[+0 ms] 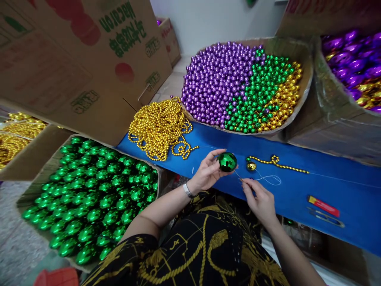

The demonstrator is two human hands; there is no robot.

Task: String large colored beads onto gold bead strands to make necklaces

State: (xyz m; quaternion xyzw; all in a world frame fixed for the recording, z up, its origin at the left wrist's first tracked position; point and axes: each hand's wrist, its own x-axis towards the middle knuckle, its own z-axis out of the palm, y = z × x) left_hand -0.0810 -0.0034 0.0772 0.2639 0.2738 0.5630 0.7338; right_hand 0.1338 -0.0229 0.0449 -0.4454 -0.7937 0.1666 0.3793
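We look at a rather dim indoor view in cool light, and the highlights on the green balls (92, 197) suggest that it comes from above. Sharp glints dot the purple beads (220, 83), and we find dark reflections in the held ball (227, 162). A soft shadow lies on the blue table (357, 206) along the bead box (308, 83); the big carton (68, 71) is shaded. Toward the edges, we notice wide-angle stretching and softer detail.
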